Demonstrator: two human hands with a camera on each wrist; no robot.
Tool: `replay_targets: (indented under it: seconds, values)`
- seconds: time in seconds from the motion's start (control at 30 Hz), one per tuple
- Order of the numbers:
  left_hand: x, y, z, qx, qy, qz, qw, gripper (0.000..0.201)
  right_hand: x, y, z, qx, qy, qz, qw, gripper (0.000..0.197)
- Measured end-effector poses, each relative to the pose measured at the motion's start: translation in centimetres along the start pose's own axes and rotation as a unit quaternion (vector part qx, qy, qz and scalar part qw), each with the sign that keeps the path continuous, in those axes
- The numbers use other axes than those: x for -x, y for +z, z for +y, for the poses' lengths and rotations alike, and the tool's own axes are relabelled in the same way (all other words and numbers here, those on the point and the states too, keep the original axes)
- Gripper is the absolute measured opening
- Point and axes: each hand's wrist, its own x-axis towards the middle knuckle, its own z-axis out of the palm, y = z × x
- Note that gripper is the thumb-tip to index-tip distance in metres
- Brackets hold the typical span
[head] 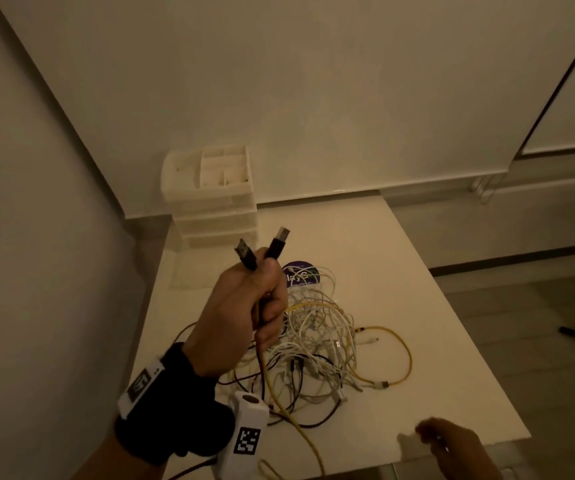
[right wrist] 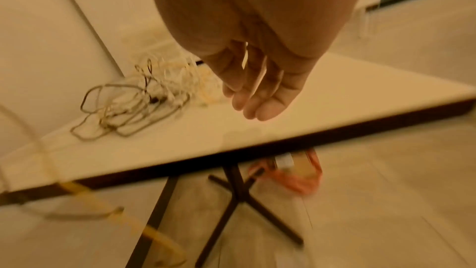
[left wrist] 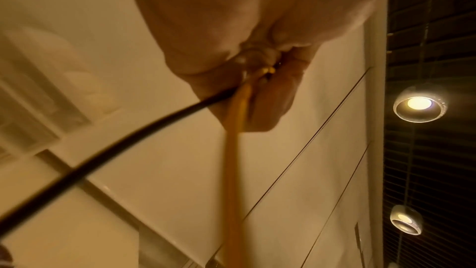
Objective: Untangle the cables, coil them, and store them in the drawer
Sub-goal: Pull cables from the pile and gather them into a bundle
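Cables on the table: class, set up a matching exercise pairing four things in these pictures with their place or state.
Things:
1. left hand
2. right hand
3. drawer unit
4. cable pile

Places or states:
A. lies tangled mid-table
B. grips two black plugs, raised
C. stands at the table's far corner by the wall
D. holds nothing, near the table's front edge

Pairs: 1-B, 2-D, 3-C, 4-A

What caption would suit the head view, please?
Left hand grips two black USB plugs above tangled cables on white table.
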Motion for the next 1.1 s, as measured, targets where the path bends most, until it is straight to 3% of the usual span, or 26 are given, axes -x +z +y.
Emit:
replay_targets:
  seconds: [0.13, 0.3, 0.4, 0.53, 0.8, 0.9, 1.0, 1.03, 1.1]
  values:
    - [0.2, 1.7, -1.0, -0.015, -0.023, -0.024, 0.999, 0.040, -3.6, -1.9, -6.4, 0.094, -0.148, 0.025, 0.984, 0.023]
    - [-0.4, 3.0, -1.4, 0.014, -0.062, 0.001, 0.998, 0.032, -8.4, -3.2, -10.9, 0.151, -0.137, 0.034, 0.978, 0.036]
    - [-0.6, 3.4, -1.7, 0.073, -0.105, 0.017, 0.992, 0.028, -11.3, -3.2, -11.4, 0.198, -0.103, 0.019, 0.975, 0.048]
    - [-0.9, 3.6, -2.0, 0.118, -0.107, 0.032, 0.987, 0.018, -13.8, -3.2, -11.2, 0.252, -0.076, -0.004, 0.965, 0.057]
    - [-1.9, 4.4, -3.7, -0.008, -0.048, 0.100, 0.994, 0.034, -15.7, -2.4, -8.8, 0.306, -0.105, 0.012, 0.946, 0.042]
    - [-2.7, 4.8, -4.2, -0.059, -0.039, 0.102, 0.992, 0.035, -15.8, -3.0, -8.9, 0.247, -0.084, 0.009, 0.965, 0.023]
    - [-3.3, 5.1, -4.7, -0.064, -0.046, 0.102, 0.992, 0.034, -14.8, -5.3, -9.6, 0.045, -0.027, -0.022, 0.998, 0.021]
    - [-3.6, 5.2, -4.9, -0.057, -0.053, 0.106, 0.991, 0.034, -14.0, -6.4, -9.9, -0.073, -0.003, -0.043, 0.996, 0.021]
    - [-4.1, 5.2, -5.4, -0.046, -0.060, 0.122, 0.990, 0.034, -11.5, -8.9, -10.9, -0.276, 0.015, -0.076, 0.958, 0.021]
